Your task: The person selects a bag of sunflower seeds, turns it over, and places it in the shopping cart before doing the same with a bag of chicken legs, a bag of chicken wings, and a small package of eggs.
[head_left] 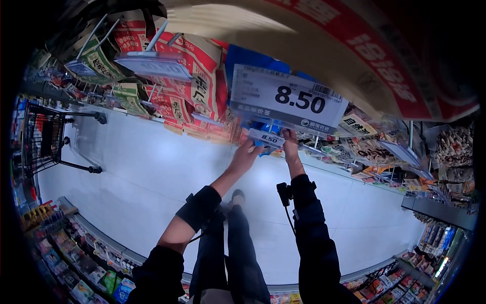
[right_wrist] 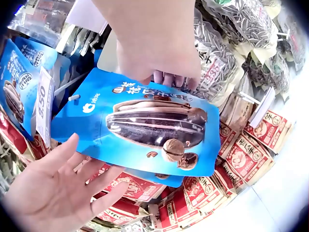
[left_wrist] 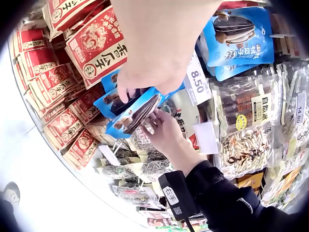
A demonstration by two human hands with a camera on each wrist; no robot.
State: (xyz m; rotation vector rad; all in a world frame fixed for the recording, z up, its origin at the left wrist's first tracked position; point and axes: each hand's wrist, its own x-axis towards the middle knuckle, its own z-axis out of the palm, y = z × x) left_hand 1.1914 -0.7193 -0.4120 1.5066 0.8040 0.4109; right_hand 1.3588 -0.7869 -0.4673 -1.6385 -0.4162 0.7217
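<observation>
A blue bag of sunflower seeds (right_wrist: 154, 121), printed with a striped seed and walnuts, lies across the middle of the right wrist view. My right hand (right_wrist: 159, 58) grips its edge, fingertips curled at the top; in the left wrist view the right hand (left_wrist: 166, 135) pinches the same bag (left_wrist: 140, 113). Palm up, my left hand (right_wrist: 63, 188) lies beside the bag, fingers loosely straight, thumb overlapping its corner. A second blue bag (right_wrist: 161, 179) shows partly beneath. The head view has the left hand (head_left: 245, 154) and right hand (head_left: 291, 144) either side of a small 8.50 tag (head_left: 267, 138).
More blue bags (left_wrist: 239, 38) hang beside an 8.50 price tag (left_wrist: 197, 82). Red and kraft seed bags (left_wrist: 96, 46) fill hooks on one side, clear seed packs (left_wrist: 246, 145) the other. A large price tag (head_left: 288, 99) juts close overhead. A shopping cart (head_left: 48, 139) stands left on the pale floor (head_left: 136, 202).
</observation>
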